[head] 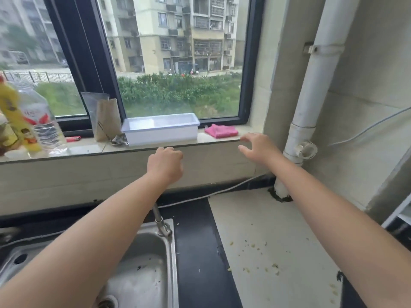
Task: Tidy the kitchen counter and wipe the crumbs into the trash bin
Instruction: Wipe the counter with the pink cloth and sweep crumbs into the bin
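Both hands raised mid-frame toward window sill [222, 138], holding nothing. Left hand [165, 164] loosely curled below sill edge; right hand [255, 147] w/ fingers spread, just beside pink cloth [221, 130] at sill's right end. Step prob. fetching cloth; next: pinch it, bring down to desk [278, 218]. Crumbs [262, 258] scattered lower right on desk. Trash bin not in frame. White tray [160, 130] centre sill, just left of cloth; bottles [26, 121] far left; sink [142, 263] lower left; white pipe [315, 85] right, close to reach path.
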Demonstrator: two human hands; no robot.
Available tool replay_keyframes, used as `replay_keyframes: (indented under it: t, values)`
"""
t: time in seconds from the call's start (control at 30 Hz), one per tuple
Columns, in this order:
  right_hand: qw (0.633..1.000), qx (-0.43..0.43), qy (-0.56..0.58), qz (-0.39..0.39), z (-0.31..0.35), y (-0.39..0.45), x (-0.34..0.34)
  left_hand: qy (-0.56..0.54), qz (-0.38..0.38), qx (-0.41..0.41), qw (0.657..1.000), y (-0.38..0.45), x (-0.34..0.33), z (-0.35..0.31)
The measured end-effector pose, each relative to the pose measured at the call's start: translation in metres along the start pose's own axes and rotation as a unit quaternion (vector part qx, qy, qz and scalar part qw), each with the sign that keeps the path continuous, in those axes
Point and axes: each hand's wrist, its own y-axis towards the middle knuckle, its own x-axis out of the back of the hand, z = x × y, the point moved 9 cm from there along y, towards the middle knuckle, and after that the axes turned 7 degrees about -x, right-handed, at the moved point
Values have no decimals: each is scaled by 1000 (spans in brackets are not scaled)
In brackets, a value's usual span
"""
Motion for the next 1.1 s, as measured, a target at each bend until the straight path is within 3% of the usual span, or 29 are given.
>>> replay_keyframes:
  t: [0.43,0.6,0.77,1.1]
  values:
    - [997,-57,54,3,-24,154,-91,-32,43,44,998,111,-73,23]
    - [998,-38,-55,23,-39,199,-127,16,47,48,998,149,-93,24]
    - [995,-46,-75,48,-49,221,-133,28,85,66,994,161,-107,30]
    - [994,-53,-72,-55,-56,230,-117,14,80,52,995,161,-117,33]
